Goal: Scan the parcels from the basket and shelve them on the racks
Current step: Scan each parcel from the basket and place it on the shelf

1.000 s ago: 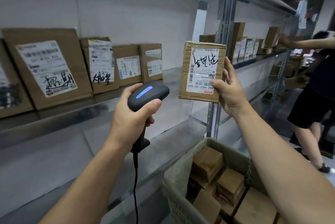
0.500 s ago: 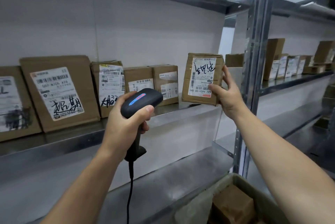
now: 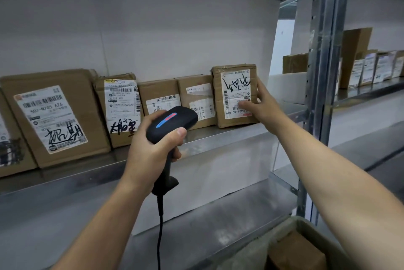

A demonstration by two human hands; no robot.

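My right hand (image 3: 262, 106) grips the parcel (image 3: 234, 92), set on the shelf (image 3: 218, 138) at 2 o'clock; my left hand (image 3: 148, 149) clasps the scanner (image 3: 172, 121). The basket (image 3: 306, 223) holds more.

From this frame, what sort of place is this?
Probably a parcel depot or pickup station: labelled cardboard parcels stand in a row on a steel rack shelf, and the left hand grips a barcode scanner.

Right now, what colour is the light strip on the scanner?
Red and blue, on the black scanner; head view.
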